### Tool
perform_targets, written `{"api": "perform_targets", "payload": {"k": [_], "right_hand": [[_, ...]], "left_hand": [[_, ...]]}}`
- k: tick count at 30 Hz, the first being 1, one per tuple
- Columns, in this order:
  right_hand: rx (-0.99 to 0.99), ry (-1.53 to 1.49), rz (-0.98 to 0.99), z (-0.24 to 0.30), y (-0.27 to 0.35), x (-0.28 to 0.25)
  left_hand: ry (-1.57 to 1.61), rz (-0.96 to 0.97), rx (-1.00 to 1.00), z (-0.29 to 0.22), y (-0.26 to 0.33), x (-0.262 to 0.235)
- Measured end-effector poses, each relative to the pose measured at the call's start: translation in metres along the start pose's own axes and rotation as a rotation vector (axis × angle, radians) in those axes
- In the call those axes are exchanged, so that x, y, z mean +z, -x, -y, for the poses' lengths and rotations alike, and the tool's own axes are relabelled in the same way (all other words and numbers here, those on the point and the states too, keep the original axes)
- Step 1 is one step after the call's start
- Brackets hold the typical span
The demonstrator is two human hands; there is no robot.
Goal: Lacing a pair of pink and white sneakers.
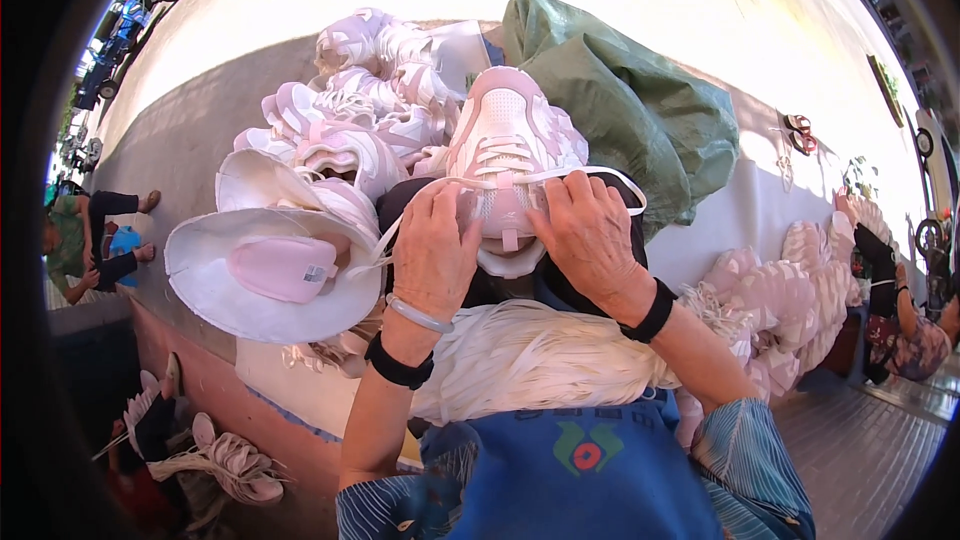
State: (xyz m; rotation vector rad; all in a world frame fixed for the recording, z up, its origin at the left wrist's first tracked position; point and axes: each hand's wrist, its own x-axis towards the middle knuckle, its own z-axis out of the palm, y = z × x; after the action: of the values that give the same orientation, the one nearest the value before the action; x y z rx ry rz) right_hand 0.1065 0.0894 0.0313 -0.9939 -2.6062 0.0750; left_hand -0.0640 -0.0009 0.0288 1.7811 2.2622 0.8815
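A pink and white sneaker rests upright on my lap, toe pointing away from me. My left hand is closed on the left side of its collar and tongue, and my right hand on the right side. White shoelace crosses the lower eyelets. Its two loose ends run out over the backs of my hands, one looping down on the left, the other curving right. Across my lap, below my wrists, lies a thick bundle of white laces. What my fingertips pinch underneath is partly hidden.
Pink and white sneakers are heaped at the far left. Nearer stands a white hat-like piece holding a pink pad. A green tarp is bunched far right, more sneakers are piled right. Other people sit at both sides.
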Motion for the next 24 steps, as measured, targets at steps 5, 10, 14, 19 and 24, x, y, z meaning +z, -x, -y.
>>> {"api": "perform_targets", "payload": {"k": [5, 10, 14, 19, 24], "right_hand": [[-0.015, 0.148, 0.117, 0.008, -0.005, 0.011], [0.025, -0.027, 0.261, -0.003, -0.010, 0.019], [-0.141, -0.179, 0.133, -0.025, -0.012, 0.009], [0.072, -0.323, 0.036, -0.018, -0.010, 0.011], [-0.113, -0.032, 0.051, -0.006, -0.007, 0.006]], "left_hand": [[-0.125, 0.047, 0.034, -0.004, -0.002, 0.002], [-0.100, 0.035, 0.036, 0.002, -0.001, 0.015], [-0.172, 0.007, 0.079, 0.010, -0.003, 0.022], [-0.076, 0.072, 0.036, 0.012, -0.016, 0.022], [-0.003, 0.057, 0.076, 0.013, -0.014, 0.021]]}}
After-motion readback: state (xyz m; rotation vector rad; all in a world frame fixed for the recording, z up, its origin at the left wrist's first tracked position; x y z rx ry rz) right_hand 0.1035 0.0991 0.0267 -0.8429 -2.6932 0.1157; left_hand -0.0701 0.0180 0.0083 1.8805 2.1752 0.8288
